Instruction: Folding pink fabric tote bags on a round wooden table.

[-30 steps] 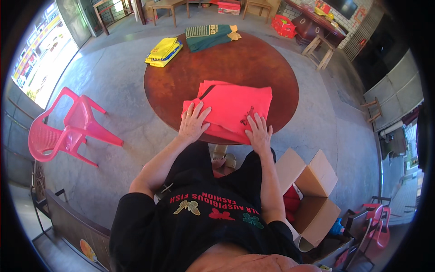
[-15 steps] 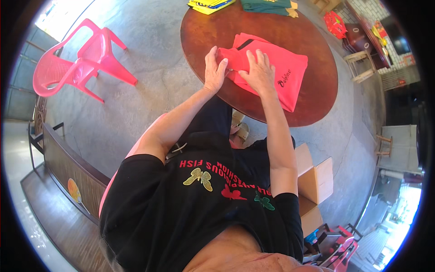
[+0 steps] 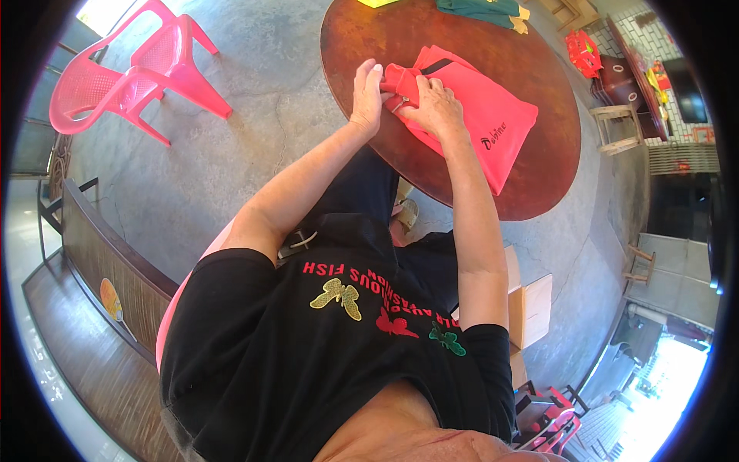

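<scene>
A coral-red folded shirt (image 3: 493, 115) with dark lettering and a black stripe lies on the round brown table (image 3: 539, 173). At the shirt's left edge, my left hand (image 3: 367, 98) stands on its side, fingers stretched out and touching the cloth. My right hand (image 3: 435, 112) bends its fingers over the shirt's left part, gripping the fabric there. Between the two hands the cloth is bunched up, and a small opening in its folds shows.
Folded dark green clothing (image 3: 485, 11) and a bit of yellow cloth (image 3: 377, 2) lie at the table's far edge. A pink plastic chair (image 3: 165, 65) stands at left, a wooden bench (image 3: 115, 262) nearer. An open cardboard box (image 3: 531, 312) sits right of my legs.
My right hand's fingers have curled from lying spread on the shirt to gripping its left part. That part is now lifted and bunched. The view has shifted slightly.
</scene>
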### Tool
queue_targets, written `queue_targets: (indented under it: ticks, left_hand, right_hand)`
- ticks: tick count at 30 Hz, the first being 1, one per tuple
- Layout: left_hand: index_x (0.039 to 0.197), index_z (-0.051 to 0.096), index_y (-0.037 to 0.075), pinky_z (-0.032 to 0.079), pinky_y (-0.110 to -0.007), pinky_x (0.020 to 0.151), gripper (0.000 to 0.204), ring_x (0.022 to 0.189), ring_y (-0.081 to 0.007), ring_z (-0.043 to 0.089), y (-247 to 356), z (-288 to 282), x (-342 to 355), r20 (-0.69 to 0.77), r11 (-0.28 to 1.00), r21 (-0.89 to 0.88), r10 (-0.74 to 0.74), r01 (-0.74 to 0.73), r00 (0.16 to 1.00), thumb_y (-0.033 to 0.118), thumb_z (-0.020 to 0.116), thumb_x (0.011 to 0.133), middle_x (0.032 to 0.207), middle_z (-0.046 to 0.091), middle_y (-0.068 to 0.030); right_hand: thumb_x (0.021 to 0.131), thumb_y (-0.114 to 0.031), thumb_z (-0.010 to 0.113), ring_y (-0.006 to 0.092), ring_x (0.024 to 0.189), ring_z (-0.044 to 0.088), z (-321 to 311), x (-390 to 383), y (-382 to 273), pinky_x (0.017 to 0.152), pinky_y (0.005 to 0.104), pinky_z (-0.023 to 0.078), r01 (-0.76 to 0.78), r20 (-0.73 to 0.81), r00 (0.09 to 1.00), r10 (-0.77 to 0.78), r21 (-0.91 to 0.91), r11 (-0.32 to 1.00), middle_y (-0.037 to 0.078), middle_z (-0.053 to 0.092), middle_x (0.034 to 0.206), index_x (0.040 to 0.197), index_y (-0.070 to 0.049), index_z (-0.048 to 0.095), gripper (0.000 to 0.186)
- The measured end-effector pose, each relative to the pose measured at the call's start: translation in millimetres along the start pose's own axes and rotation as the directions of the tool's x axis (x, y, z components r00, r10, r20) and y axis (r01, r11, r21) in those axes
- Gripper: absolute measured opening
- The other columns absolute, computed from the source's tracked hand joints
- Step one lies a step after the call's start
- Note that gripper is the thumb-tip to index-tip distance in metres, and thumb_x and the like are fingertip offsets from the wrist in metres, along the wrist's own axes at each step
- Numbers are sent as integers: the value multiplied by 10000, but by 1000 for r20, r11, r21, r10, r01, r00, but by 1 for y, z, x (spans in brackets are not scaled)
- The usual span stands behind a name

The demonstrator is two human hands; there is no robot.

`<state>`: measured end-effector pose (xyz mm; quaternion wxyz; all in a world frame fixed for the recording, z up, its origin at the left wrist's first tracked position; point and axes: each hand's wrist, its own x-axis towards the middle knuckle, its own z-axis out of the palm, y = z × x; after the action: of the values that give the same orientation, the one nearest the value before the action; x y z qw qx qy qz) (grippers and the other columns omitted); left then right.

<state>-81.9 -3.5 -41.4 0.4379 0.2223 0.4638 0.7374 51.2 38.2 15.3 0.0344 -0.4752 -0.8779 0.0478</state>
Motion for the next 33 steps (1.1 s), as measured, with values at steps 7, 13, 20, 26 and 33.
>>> queue_targets:
  ticks: [7,13,20,26,33]
  left_hand:
    - [1404,424,42,436,-428,1021,533,1260,-262,487,19,-11,11,250,990,-131,-20,54,968,283,572,952,1365,475,-143]
    - [1369,470,70,431,-424,1039,471,1271,-251,483,27,-4,7,335,964,-250,-7,96,942,260,577,952,1344,499,-120]
    - [1390,480,74,465,-400,1021,480,1300,-276,482,15,-9,4,274,960,232,87,-153,958,195,607,943,1410,449,-107]
    - [1380,505,104,502,-391,987,510,1288,-288,489,6,-12,-7,413,729,552,182,-405,892,136,665,896,1361,476,-126]
    - [1340,512,86,486,-398,961,530,1152,-320,579,-12,-12,-2,479,388,752,233,-532,847,141,687,843,1260,555,-171]
  right_hand:
    - [763,-509,755,401,1118,597,3,4,-26,888,536,505,-153,-80,986,148,-58,987,160,583,1237,1237,-74,534,681]
    - [803,-377,717,402,985,667,14,23,5,831,512,532,-136,-204,968,147,69,988,164,657,1121,1091,-58,590,449]
    - [800,-205,702,274,918,700,-13,27,71,806,423,546,-104,-384,837,390,588,802,133,724,946,1083,-67,664,317]
    - [840,-30,632,254,994,676,-56,-50,194,905,418,558,318,-224,650,726,948,8,106,681,1134,1203,-37,627,363]
    - [916,-190,600,307,1177,597,16,-216,323,967,505,517,340,27,457,889,918,-203,140,615,1273,1298,-57,550,408]
